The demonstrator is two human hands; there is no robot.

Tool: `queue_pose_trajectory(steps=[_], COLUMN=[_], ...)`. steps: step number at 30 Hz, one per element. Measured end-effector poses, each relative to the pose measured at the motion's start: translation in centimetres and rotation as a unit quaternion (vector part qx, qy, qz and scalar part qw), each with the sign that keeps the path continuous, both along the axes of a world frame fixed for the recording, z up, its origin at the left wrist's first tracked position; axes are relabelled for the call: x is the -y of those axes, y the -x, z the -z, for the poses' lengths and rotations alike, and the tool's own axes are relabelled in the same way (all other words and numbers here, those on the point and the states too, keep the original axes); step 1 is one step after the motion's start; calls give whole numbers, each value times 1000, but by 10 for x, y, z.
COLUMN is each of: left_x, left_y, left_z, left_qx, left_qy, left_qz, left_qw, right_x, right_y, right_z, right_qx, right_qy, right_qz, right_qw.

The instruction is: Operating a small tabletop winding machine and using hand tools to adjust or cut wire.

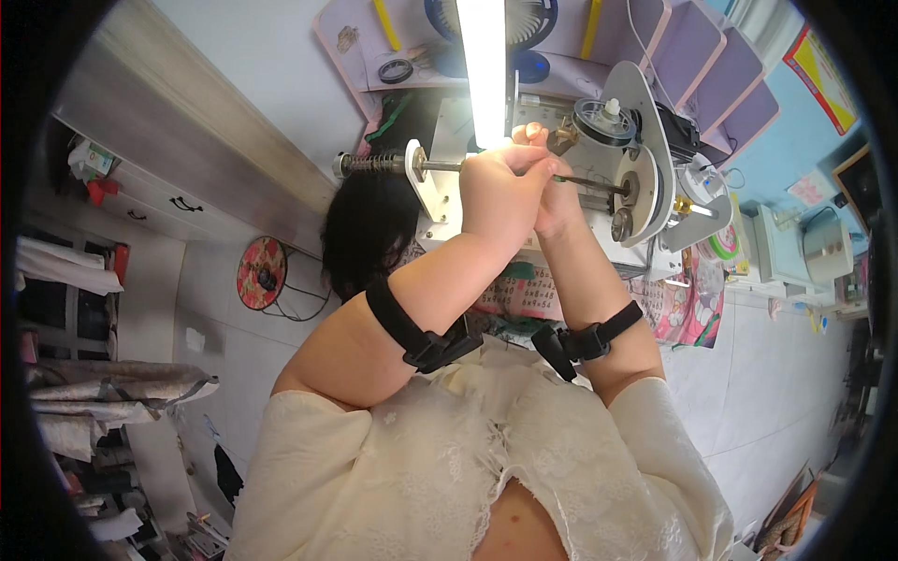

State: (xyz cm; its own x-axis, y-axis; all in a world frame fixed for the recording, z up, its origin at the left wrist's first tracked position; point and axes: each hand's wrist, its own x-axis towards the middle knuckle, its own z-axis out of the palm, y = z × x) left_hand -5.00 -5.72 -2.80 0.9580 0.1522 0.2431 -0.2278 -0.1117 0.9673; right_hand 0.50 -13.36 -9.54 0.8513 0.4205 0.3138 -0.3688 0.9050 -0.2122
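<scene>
My left hand [505, 182] and my right hand [558, 198] meet at the middle of a small winding machine, under the bright lamp. Both have their fingers curled in close together; the left thumb and fingers pinch, and the right hand's fingers are partly hidden behind the left. Whatever lies between the fingertips is too small to make out. Level with the hands runs the machine's thin metal shaft [596, 184], its middle covered by them. At its left end a spring [374, 164] sits outside a white bracket [427, 182]. To the right stands a grey side plate [655, 140] with a wheel [603, 123] and gears.
A long lit lamp [484, 65] reaches down close above my hands. Behind it are a blue fan [524, 23] and lilac shelves [687, 47]. A black, hair-like mass [369, 229] hangs at the table's left. A round red patterned stool [262, 271] stands on the floor.
</scene>
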Motion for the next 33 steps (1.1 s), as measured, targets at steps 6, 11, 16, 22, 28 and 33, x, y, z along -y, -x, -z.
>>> queue_pose_trajectory(steps=[6, 11, 16, 22, 28, 33], left_x=[-24, -45, -40, -7, -1, -5], left_y=[5, 5, 7, -1, -2, -4], left_z=[2, 3, 7, 16, 10, 5], left_qx=[1, 148, 93, 39, 17, -12], left_qy=[-59, -137, -145, 36, 28, 17], left_qz=[105, 267, 231, 53, 10, 32], left_qw=[993, 942, 957, 997, 999, 999], right_x=[0, 7, 18, 1, -5, -1], right_y=[72, 107, 125, 63, 11, 17], right_z=[1, -26, -24, -10, 4, 6], right_qx=[-223, -177, 276, -255, -160, -113], right_qy=[206, 267, 455, 215, 54, 68], right_qz=[85, 253, 452, 180, 87, 39], right_qw=[949, 913, 716, 925, 982, 990])
